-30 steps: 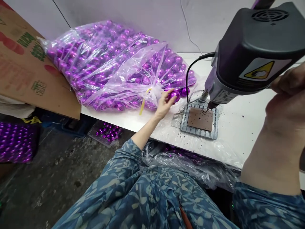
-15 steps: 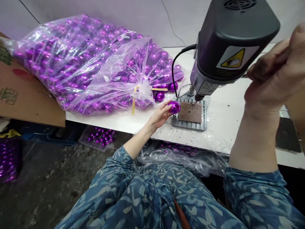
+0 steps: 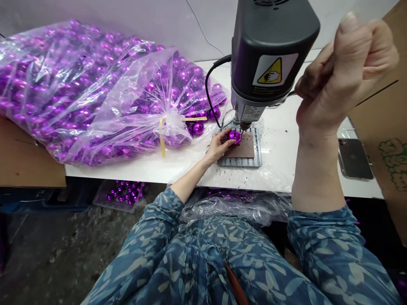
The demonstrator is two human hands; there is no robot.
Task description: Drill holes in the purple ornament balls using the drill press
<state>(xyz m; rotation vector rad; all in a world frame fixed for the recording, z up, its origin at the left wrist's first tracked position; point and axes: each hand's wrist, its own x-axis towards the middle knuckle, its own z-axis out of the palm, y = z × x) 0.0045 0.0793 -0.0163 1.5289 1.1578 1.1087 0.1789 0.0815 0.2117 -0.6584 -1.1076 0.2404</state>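
Note:
Between the thumb and fingers of my left hand (image 3: 218, 146) is a shiny purple faceted ball (image 3: 234, 136). The ball is over the brown board (image 3: 246, 148) on the metal base (image 3: 251, 162) of a small drill press (image 3: 271, 51). Beside the ball's right side is the thin drill bit (image 3: 242, 132); whether they touch I cannot tell. My right hand (image 3: 349, 72) is raised and closed around the feed handle of the press, of which only a short metal piece (image 3: 291, 93) shows.
A big clear bag (image 3: 95, 93) of purple balls, tied with yellow tape, fills the table's left. Loose balls (image 3: 197, 128) lie near its knot. A phone (image 3: 355, 159) and cardboard (image 3: 386, 140) are at right. Below the table sits a clear tray (image 3: 119, 195) of small purple balls.
My left hand has brought the purple ball rightward over the board, next to the drill bit. My right hand stays closed on the handle. The whole view has shifted to the right.

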